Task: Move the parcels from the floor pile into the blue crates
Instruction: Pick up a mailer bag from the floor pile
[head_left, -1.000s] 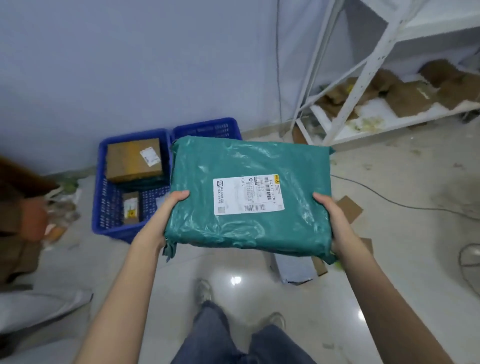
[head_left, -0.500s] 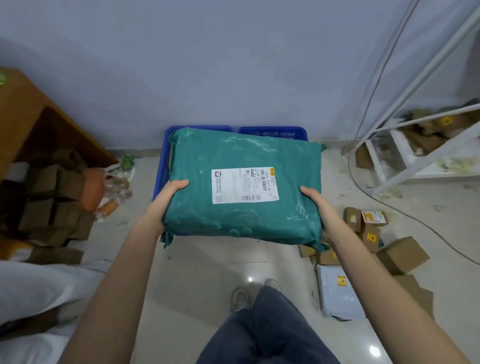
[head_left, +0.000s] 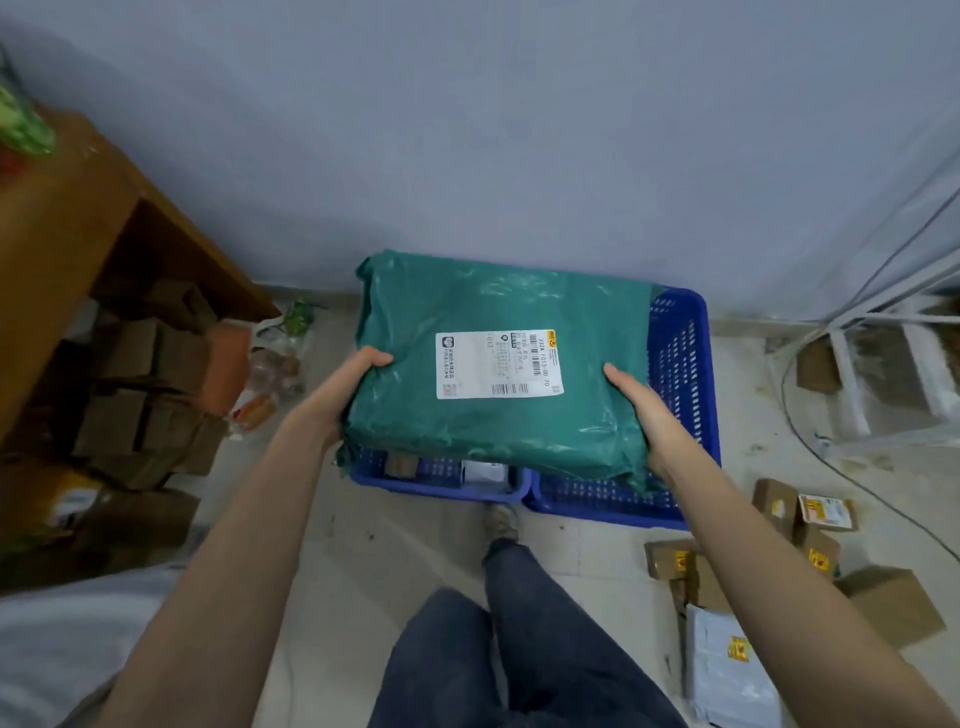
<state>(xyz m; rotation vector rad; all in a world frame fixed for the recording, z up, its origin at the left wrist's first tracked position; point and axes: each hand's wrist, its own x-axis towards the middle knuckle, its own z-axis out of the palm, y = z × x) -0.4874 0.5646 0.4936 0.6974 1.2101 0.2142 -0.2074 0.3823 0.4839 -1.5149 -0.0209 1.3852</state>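
Fingers (head_left: 371, 358) of left hand (head_left: 332, 400) and right hand (head_left: 641, 410) curl round opposite edges of green parcel (head_left: 498, 364), gripping it. Parcel now lower, directly over two blue crates (head_left: 685, 364), covering left one mostly. Cardboard boxes (head_left: 826, 514) on floor at right, nearer frame edge than before.

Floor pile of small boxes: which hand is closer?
Right. The right hand grips the green parcel's edge above the pile of small boxes; the left hand grips the far edge.
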